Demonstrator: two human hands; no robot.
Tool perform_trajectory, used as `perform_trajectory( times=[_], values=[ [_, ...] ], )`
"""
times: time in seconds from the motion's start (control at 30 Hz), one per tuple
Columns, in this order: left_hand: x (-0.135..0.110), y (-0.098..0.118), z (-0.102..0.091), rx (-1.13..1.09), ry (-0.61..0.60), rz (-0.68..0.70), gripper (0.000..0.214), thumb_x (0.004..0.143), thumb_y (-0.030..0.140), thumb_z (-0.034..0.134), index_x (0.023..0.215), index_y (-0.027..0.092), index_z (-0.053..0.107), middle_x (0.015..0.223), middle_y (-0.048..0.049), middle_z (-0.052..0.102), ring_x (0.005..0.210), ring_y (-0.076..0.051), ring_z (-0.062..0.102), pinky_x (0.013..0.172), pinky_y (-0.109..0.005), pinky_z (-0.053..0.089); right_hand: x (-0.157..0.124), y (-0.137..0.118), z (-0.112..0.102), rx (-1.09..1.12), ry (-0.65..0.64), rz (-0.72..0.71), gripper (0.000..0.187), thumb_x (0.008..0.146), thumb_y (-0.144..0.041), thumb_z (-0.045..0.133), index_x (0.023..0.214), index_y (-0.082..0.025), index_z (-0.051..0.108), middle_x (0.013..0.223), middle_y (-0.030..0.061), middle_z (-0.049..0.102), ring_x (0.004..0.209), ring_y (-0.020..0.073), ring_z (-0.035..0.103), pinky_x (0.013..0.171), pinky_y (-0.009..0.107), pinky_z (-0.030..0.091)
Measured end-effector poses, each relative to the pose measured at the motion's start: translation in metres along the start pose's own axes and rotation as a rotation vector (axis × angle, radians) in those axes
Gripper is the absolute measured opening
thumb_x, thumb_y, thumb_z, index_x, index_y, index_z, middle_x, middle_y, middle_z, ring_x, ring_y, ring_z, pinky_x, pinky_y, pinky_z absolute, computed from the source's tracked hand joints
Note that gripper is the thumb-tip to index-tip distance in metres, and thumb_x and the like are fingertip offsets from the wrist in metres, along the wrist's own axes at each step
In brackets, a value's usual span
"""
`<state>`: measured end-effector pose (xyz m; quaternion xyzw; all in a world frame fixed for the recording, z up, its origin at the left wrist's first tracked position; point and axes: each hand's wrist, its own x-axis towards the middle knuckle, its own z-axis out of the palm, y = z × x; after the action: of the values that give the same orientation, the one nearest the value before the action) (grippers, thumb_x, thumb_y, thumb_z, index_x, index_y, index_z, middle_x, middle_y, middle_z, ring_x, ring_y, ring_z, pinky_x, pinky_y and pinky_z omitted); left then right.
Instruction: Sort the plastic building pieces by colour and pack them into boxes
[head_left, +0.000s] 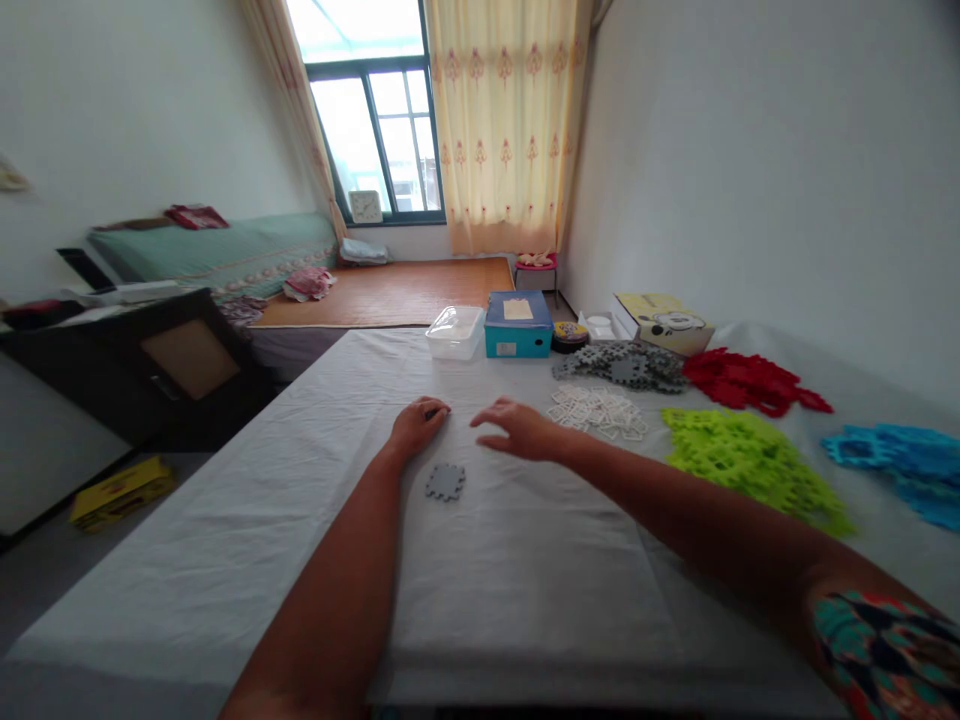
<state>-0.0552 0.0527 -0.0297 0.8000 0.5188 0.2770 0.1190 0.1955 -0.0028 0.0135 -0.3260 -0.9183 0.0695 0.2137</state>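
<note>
My left hand (pixel 420 426) rests low over the table with its fingers curled together. A small dark patch shows at its fingertips, and what they hold, if anything, is too small to make out. To its right, my right hand (pixel 516 428) hovers with thumb and fingers apart and nothing between them. Just nearer to me than the left hand, a single grey interlocking tile (pixel 445 482) with notched edges lies flat on the white cloth. Beyond the right hand spreads a pile of small white square pieces (pixel 598 412).
Grey (pixel 622 367), red (pixel 754 381), lime green (pixel 750 465) and blue (pixel 900 462) piles of interlocking pieces lie along the right. At the far edge stand a clear plastic container (pixel 454 335), a blue box (pixel 517 328), a round tin (pixel 569 335) and a yellow box (pixel 664 320).
</note>
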Motion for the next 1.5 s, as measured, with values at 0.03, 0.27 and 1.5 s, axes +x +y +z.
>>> perform_trajectory(
  times=[0.03,0.27,1.5],
  values=[
    [0.000,0.000,0.001,-0.001,0.002,0.002,0.030,0.085,0.035,0.048,0.091,0.021,0.073,0.100,-0.0046,0.071,0.096,-0.019,0.064,0.092,-0.031,0.048,0.001,-0.021,0.013,0.028,-0.026,-0.059,0.035,0.089,-0.041,0.058,0.116,-0.020,0.063,0.109,0.0056,0.069,0.102,0.0205,0.058,0.093,0.031,0.043],
    [0.002,-0.004,0.005,-0.005,0.023,0.024,0.030,0.085,0.036,0.048,0.090,0.021,0.073,0.098,-0.0046,0.071,0.096,-0.020,0.064,0.092,-0.031,0.048,-0.001,-0.066,0.043,-0.100,-0.103,-0.169,0.032,0.089,-0.038,0.056,0.117,-0.025,0.064,0.115,0.0055,0.066,0.096,0.0216,0.058,0.092,0.034,0.041],
    [-0.001,0.009,0.001,0.170,0.023,0.019,0.026,0.087,0.037,0.044,0.090,0.025,0.067,0.099,-0.0042,0.068,0.096,-0.020,0.063,0.093,-0.035,0.049,-0.111,0.012,0.009,0.116,0.105,0.054,0.028,0.088,-0.028,0.058,0.114,-0.021,0.066,0.122,0.0072,0.065,0.113,0.0211,0.055,0.099,0.038,0.041]
  ],
)
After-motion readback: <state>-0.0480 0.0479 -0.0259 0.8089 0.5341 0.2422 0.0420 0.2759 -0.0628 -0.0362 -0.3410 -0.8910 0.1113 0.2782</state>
